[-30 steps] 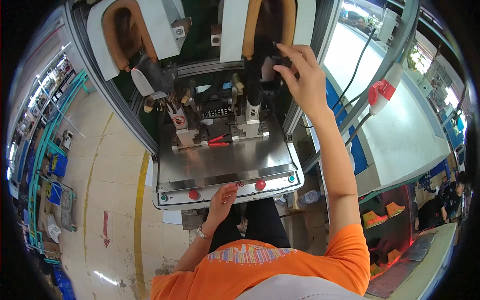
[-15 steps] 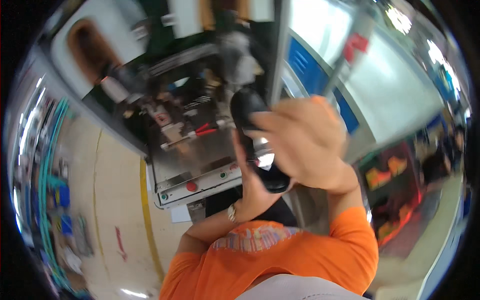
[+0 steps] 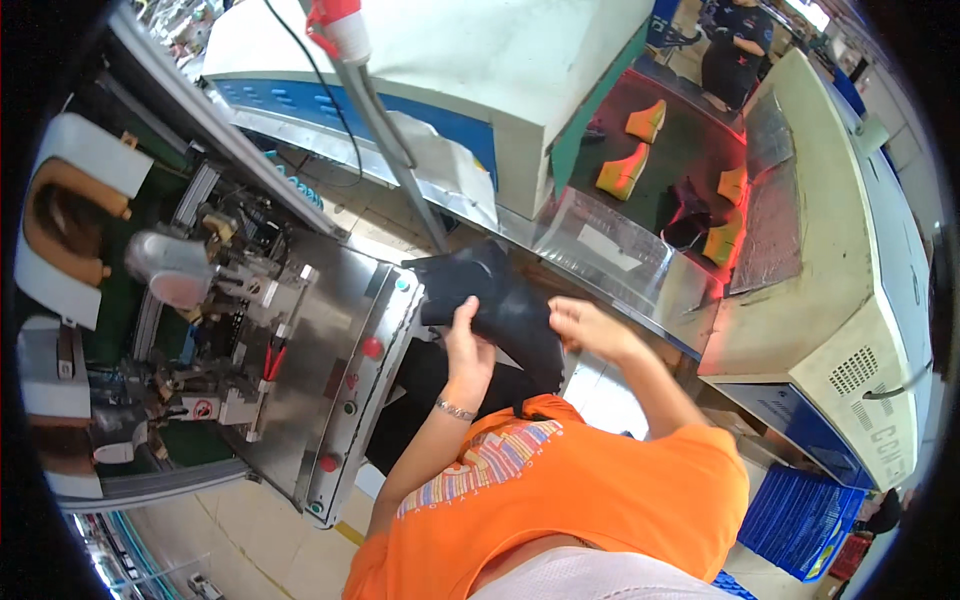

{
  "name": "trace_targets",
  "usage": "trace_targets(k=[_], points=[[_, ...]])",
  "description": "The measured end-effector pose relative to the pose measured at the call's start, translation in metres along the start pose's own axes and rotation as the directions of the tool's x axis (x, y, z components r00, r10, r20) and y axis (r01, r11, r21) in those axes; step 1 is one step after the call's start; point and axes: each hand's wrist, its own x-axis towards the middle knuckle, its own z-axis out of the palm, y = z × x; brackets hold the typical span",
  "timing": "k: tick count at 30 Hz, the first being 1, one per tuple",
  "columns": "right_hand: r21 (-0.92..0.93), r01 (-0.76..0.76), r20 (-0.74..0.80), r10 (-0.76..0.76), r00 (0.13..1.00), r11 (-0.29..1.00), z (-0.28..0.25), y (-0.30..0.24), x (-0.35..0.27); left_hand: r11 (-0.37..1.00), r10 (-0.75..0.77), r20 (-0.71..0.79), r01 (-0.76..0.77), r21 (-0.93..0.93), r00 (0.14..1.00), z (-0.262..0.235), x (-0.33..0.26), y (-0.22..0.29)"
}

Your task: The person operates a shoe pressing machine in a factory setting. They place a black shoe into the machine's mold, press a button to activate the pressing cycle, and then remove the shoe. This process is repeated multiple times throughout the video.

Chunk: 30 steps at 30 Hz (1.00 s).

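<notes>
Boot: a black boot [image 3: 505, 300] held up at the middle of the view, between the two hands, above the person's lap — toe end toward 10 o'clock.
Left hand: the left hand [image 3: 468, 352] is closed on the boot's lower edge, fingers wrapped up over the black material; a thin bracelet [image 3: 455, 409] sits on the wrist.
Right hand: the right hand [image 3: 583, 328] touches the boot's right side at 3 o'clock of it, fingers curled against it; whether it grips firmly I cannot tell.
Hands together: close to each other, with only the boot between them.
Machine: a steel machine [image 3: 300, 340] at 9 o'clock of the boot, its flat metal surface tilted in this view, with red buttons [image 3: 372, 347] along the near edge and red-handled pliers [image 3: 272, 358] lying on it.
Conveyor: at 1 o'clock, well apart from the hands — a dark belt [image 3: 690, 150] carrying orange soles [image 3: 622, 172] and a dark shoe part [image 3: 688, 222].
Cabinet: a cream cabinet [image 3: 850, 300] at 3 o'clock, beside the belt.
Crate: a blue crate [image 3: 795, 510] at 4 o'clock, on the floor.
Shirt: orange shirt [image 3: 580, 500] at 6 o'clock.
</notes>
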Motion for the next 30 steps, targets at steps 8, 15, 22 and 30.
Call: trace_targets(k=[8, 15, 22, 30], points=[[-0.184, -0.052, -0.607, -0.072, 0.791, 0.982, -0.082, 0.022, -0.002, 0.756, -0.612, -0.248, 0.647, 0.096, 0.751, -0.052, 0.018, -0.065], [-0.755, -0.243, -0.647, -0.630, 0.430, 0.609, -0.358, -0.036, 0.134, 0.908, -0.378, -0.319, 0.416, 0.057, 0.869, -0.129, 0.007, 0.000], [-0.593, -0.400, -0.788, -0.402, 0.466, 0.698, -0.407, -0.026, 0.237, 0.985, -0.123, -0.435, 0.163, 0.056, 0.892, -0.139, -0.026, 0.049], [-0.182, -0.457, -0.979, -0.202, 0.004, 0.870, -0.372, 0.120, 0.135, 0.980, -0.194, -0.595, 0.181, -0.083, 0.780, -0.190, -0.077, 0.032]])
